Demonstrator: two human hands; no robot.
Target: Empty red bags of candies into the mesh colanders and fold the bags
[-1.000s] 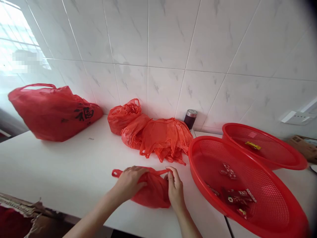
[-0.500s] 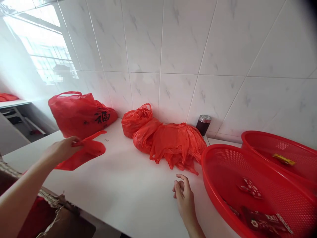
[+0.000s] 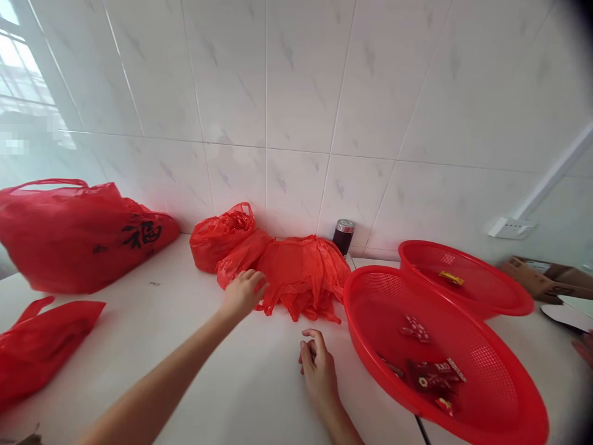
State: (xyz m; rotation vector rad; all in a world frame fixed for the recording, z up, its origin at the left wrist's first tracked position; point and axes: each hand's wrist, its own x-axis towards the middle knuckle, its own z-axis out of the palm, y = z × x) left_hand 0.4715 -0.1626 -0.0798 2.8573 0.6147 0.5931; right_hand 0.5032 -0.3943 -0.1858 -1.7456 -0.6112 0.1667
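My left hand (image 3: 244,290) reaches over the table at the near edge of a pile of thin red plastic bags (image 3: 296,266). Its fingers are bent and apart, holding nothing that I can see; whether they touch the plastic I cannot tell. My right hand (image 3: 319,368) rests on the white table (image 3: 222,383), loosely curled with the index finger apart and nothing in it. Beside it stands a red plastic basket (image 3: 370,337) containing several wrapped snacks (image 3: 433,377). At the left edge a small red bag (image 3: 50,346) lies on the table, partly out of view.
A large full red bag (image 3: 83,241) with black lettering stands at the back left. Behind the pile is a dark flask (image 3: 343,236). A second red basket (image 3: 500,296) holds a yellow packet (image 3: 451,278). A cardboard box (image 3: 542,278) and another person's hand (image 3: 584,347) are at right.
My left hand has let go of the small red bag, which now lies at the left, and moved right to the pile. The view has turned right. My right hand keeps its pose.
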